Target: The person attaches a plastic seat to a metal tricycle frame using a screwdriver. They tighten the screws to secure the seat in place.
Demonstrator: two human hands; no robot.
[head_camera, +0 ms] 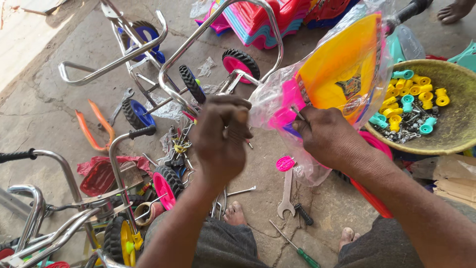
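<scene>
My right hand (329, 136) grips a clear plastic bag (367, 30) that holds a yellow and pink plastic toy part (342, 64). A thin metal piece shows between its fingers at the bag's mouth. My left hand (222, 139) is closed in a fist just left of the bag, above the floor; a small thin piece seems pinched in it, but I cannot make it out. Chrome tricycle frames (198, 44) with small black wheels lie on the floor beyond both hands.
A round woven basket (453, 134) at the right holds several yellow and teal plastic caps and screws. A spanner (287, 193), a green-handled screwdriver (297, 250) and loose tools lie near my bare feet. More frames and wheels (124, 238) crowd the left. Stacked coloured plastic seats (263, 20) sit at the top.
</scene>
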